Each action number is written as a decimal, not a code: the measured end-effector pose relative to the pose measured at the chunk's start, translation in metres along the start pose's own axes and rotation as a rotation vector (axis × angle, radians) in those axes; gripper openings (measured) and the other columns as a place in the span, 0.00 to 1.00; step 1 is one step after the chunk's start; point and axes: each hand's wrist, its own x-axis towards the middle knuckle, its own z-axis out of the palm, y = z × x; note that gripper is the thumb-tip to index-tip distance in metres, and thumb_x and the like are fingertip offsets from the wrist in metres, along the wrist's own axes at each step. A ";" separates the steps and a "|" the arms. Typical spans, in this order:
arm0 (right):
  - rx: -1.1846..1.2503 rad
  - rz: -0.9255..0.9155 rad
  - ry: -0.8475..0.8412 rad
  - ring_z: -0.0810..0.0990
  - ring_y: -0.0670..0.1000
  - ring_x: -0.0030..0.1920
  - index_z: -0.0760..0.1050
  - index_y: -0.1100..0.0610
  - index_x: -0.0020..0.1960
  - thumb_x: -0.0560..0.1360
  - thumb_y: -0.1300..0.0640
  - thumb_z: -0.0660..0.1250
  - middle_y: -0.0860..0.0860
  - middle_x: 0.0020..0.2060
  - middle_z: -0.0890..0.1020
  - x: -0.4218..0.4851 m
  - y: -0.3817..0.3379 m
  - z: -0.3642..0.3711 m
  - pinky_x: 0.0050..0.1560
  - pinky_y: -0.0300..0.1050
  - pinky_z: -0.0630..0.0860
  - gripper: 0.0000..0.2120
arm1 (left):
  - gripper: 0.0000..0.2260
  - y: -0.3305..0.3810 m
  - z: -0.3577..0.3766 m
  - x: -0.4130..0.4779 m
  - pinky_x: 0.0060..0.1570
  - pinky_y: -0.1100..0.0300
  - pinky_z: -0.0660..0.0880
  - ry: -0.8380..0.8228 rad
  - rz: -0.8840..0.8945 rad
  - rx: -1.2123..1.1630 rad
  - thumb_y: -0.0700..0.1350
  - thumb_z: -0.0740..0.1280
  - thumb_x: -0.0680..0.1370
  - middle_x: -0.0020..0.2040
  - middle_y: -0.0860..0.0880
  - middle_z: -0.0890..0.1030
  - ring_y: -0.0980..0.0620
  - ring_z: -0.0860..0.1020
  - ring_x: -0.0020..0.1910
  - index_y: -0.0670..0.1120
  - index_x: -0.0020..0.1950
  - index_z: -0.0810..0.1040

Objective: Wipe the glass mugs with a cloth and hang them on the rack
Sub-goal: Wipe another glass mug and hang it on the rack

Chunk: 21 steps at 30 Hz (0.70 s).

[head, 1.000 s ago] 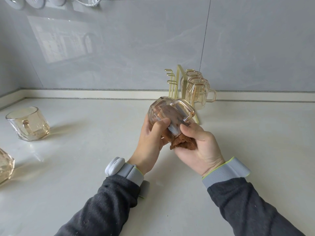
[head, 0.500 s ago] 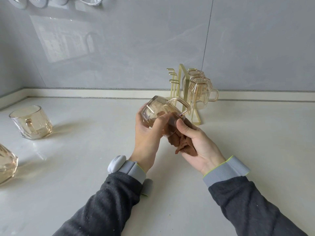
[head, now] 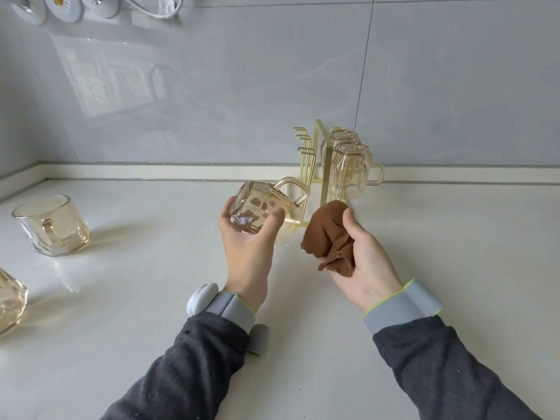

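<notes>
My left hand (head: 247, 250) grips an amber glass mug (head: 263, 207) tilted on its side above the counter, its handle pointing up toward the rack. My right hand (head: 363, 256) holds a crumpled brown cloth (head: 327, 234), a short gap to the right of the mug. Just behind both stands the gold wire rack (head: 318, 153). Two mugs (head: 351, 168) hang upside down on its right side, and the hooks on its left side are bare.
An upright amber mug (head: 51, 225) stands on the white counter (head: 151, 298) at the far left. Another glass piece (head: 9, 298) is cut off by the left edge. A grey tiled wall backs the counter, with white fittings and a cable at the top left.
My right hand has pulled the cloth out of the mug and moved right. My left hand has kept the mug, now held apart from the cloth.
</notes>
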 end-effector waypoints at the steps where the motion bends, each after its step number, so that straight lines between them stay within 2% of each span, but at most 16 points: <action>1: -0.003 0.006 0.014 0.84 0.57 0.53 0.78 0.61 0.62 0.83 0.50 0.62 0.59 0.56 0.85 -0.001 -0.001 0.001 0.73 0.61 0.66 0.16 | 0.46 -0.001 0.000 0.000 0.69 0.41 0.75 -0.004 -0.001 0.007 0.54 0.80 0.59 0.64 0.45 0.82 0.46 0.83 0.61 0.56 0.75 0.66; 5: 0.073 0.024 0.013 0.81 0.64 0.61 0.77 0.64 0.56 0.83 0.58 0.63 0.64 0.55 0.83 -0.005 -0.004 0.006 0.65 0.68 0.74 0.09 | 0.44 -0.001 -0.001 0.001 0.68 0.41 0.76 -0.025 0.005 0.037 0.53 0.81 0.60 0.63 0.46 0.83 0.46 0.83 0.62 0.53 0.74 0.71; 9: 0.020 -0.082 0.019 0.84 0.64 0.52 0.75 0.62 0.59 0.80 0.68 0.64 0.65 0.54 0.82 -0.006 -0.003 0.009 0.52 0.66 0.82 0.09 | 0.41 -0.001 -0.001 0.000 0.68 0.40 0.76 -0.017 0.006 0.048 0.53 0.81 0.60 0.61 0.47 0.84 0.45 0.83 0.61 0.53 0.72 0.72; 11: -0.175 -0.259 0.082 0.85 0.61 0.45 0.76 0.59 0.58 0.79 0.69 0.66 0.59 0.49 0.83 -0.006 0.000 0.009 0.46 0.62 0.84 0.11 | 0.41 -0.001 -0.001 -0.001 0.68 0.41 0.76 -0.019 0.008 0.054 0.53 0.81 0.60 0.62 0.47 0.83 0.46 0.83 0.61 0.54 0.72 0.72; 13: -0.567 -0.591 0.178 0.84 0.60 0.45 0.77 0.57 0.59 0.76 0.65 0.69 0.54 0.46 0.83 -0.005 0.004 0.007 0.42 0.54 0.83 0.12 | 0.43 0.000 0.000 -0.002 0.69 0.41 0.76 -0.029 0.017 0.056 0.53 0.81 0.59 0.63 0.47 0.83 0.46 0.83 0.61 0.53 0.73 0.71; 14: -0.774 -0.795 0.202 0.82 0.57 0.48 0.78 0.58 0.59 0.75 0.62 0.69 0.53 0.47 0.82 -0.004 0.006 0.004 0.48 0.50 0.82 0.13 | 0.44 0.000 0.001 -0.004 0.69 0.42 0.76 -0.039 0.022 0.056 0.53 0.81 0.59 0.63 0.47 0.83 0.46 0.83 0.61 0.53 0.73 0.71; 15: -0.942 -0.979 0.196 0.80 0.53 0.49 0.79 0.59 0.59 0.73 0.62 0.69 0.53 0.48 0.81 -0.003 0.009 0.002 0.52 0.41 0.79 0.15 | 0.45 0.001 0.002 -0.005 0.69 0.43 0.76 -0.049 0.027 0.054 0.53 0.81 0.59 0.62 0.48 0.82 0.47 0.83 0.60 0.52 0.74 0.70; 16: -1.064 -1.127 0.176 0.78 0.51 0.48 0.80 0.60 0.58 0.72 0.64 0.69 0.54 0.49 0.79 -0.003 0.012 0.001 0.53 0.32 0.74 0.15 | 0.45 0.001 0.003 -0.007 0.68 0.44 0.76 -0.060 0.031 0.054 0.52 0.82 0.59 0.61 0.48 0.82 0.47 0.83 0.60 0.52 0.74 0.69; 17: -1.150 -1.229 0.164 0.77 0.50 0.46 0.81 0.61 0.58 0.71 0.66 0.70 0.55 0.49 0.78 -0.004 0.015 0.001 0.50 0.30 0.72 0.15 | 0.44 0.002 0.004 -0.008 0.68 0.46 0.77 -0.072 0.038 0.059 0.50 0.82 0.60 0.61 0.47 0.82 0.47 0.83 0.60 0.52 0.74 0.68; 19: -1.250 -1.336 0.137 0.74 0.51 0.42 0.82 0.61 0.57 0.70 0.69 0.69 0.56 0.48 0.77 -0.006 0.020 0.002 0.45 0.37 0.73 0.17 | 0.41 0.003 0.004 -0.010 0.66 0.50 0.78 -0.094 0.055 0.072 0.45 0.81 0.63 0.63 0.45 0.82 0.48 0.83 0.60 0.53 0.72 0.67; 21: -1.298 -1.352 0.101 0.74 0.52 0.41 0.82 0.60 0.59 0.70 0.67 0.69 0.56 0.49 0.75 -0.006 0.023 0.001 0.42 0.46 0.76 0.17 | 0.39 0.004 0.004 -0.011 0.62 0.56 0.79 -0.110 0.074 0.063 0.42 0.80 0.64 0.64 0.45 0.82 0.52 0.84 0.58 0.52 0.72 0.67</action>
